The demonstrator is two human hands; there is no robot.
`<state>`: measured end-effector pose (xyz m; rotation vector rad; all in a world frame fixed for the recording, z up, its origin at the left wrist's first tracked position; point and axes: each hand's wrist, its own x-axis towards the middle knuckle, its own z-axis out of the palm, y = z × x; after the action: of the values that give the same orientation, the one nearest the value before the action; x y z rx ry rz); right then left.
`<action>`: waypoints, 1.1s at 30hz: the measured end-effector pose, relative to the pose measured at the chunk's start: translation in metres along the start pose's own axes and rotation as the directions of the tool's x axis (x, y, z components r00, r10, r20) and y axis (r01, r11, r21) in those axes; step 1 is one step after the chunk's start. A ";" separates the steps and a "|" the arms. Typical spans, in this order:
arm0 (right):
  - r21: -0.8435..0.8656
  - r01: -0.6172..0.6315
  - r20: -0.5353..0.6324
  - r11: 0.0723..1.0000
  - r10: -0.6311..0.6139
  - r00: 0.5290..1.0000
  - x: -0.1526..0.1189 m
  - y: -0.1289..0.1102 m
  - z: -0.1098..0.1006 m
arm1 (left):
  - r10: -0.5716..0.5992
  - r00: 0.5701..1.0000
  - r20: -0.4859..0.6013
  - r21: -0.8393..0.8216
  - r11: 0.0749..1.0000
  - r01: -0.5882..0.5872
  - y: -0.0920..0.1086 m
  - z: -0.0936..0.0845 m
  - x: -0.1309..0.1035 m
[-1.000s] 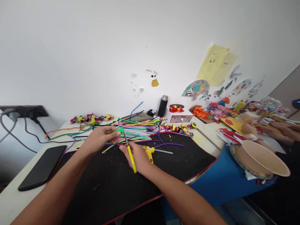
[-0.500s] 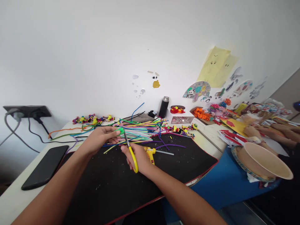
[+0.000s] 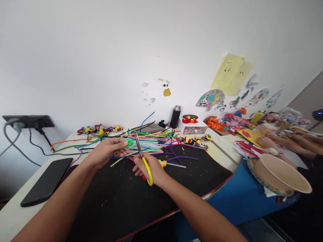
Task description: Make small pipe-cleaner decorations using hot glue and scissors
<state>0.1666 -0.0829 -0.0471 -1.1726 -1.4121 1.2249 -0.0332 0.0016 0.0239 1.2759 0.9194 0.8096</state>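
Note:
Between the thumb and fingers of my left hand (image 3: 108, 149) is a small bright green piece (image 3: 129, 143) that looks like coiled pipe cleaner. My right hand (image 3: 150, 168) grips yellow-handled scissors (image 3: 147, 171), blades pointing up and slightly apart. The blades stand just right of the green piece, with a small gap between. Behind both hands lies a pile of colourful pipe cleaners (image 3: 151, 143). A yellow glue gun (image 3: 163, 163) with a clear glue stick rests on the black mat (image 3: 121, 201), partly hidden by my right hand.
A black phone (image 3: 46, 183) lies at left, below a power strip (image 3: 27, 121) with cables. Small pipe-cleaner figures (image 3: 99, 129), a black flask (image 3: 175, 117) and a white box (image 3: 194, 128) line the wall. At right are a beige bowl (image 3: 285, 174) and other people's hands (image 3: 275, 144).
My right hand has drawn the scissors slightly right and down, away from the green piece, which the blades met earlier. My left hand still holds it. The view has shifted a little.

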 end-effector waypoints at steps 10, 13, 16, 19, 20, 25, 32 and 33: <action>-0.185 0.065 -0.029 0.980 -0.072 0.997 -0.004 -0.008 0.001 | -0.033 0.999 0.042 -0.048 0.998 0.035 0.003 0.007 -0.002; -0.177 0.066 -0.021 0.982 -0.071 0.997 -0.005 -0.008 0.002 | -0.044 0.998 0.048 -0.056 0.997 0.047 0.004 0.007 -0.002; -0.196 0.052 -0.028 0.979 -0.059 0.998 -0.005 -0.007 0.003 | -0.042 0.998 0.050 -0.058 0.997 0.045 0.004 0.007 -0.003; -0.208 0.051 -0.026 0.977 -0.058 0.998 -0.004 -0.006 0.003 | -0.042 0.998 0.057 -0.060 0.997 0.045 0.003 0.007 -0.003; -0.208 0.053 -0.025 0.977 -0.059 0.998 -0.004 -0.006 0.003 | -0.044 0.997 0.059 -0.060 0.997 0.047 0.003 0.007 -0.003; -0.232 0.016 -0.057 0.973 -0.030 0.998 -0.004 -0.004 0.006 | -0.047 0.997 0.057 -0.055 0.997 0.050 0.004 0.008 -0.004; -0.304 -0.007 -0.090 0.953 -0.021 0.996 -0.002 -0.005 0.008 | -0.057 0.997 0.047 -0.045 0.997 0.059 0.003 0.007 -0.003; -0.315 -0.005 -0.094 0.949 -0.026 0.995 -0.002 -0.005 0.007 | -0.057 0.997 0.047 -0.042 0.997 0.059 0.003 0.007 -0.002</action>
<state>0.1591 -0.0866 -0.0425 -1.4185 -1.5766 0.9424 -0.0279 -0.0030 0.0272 1.2200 0.8936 0.7483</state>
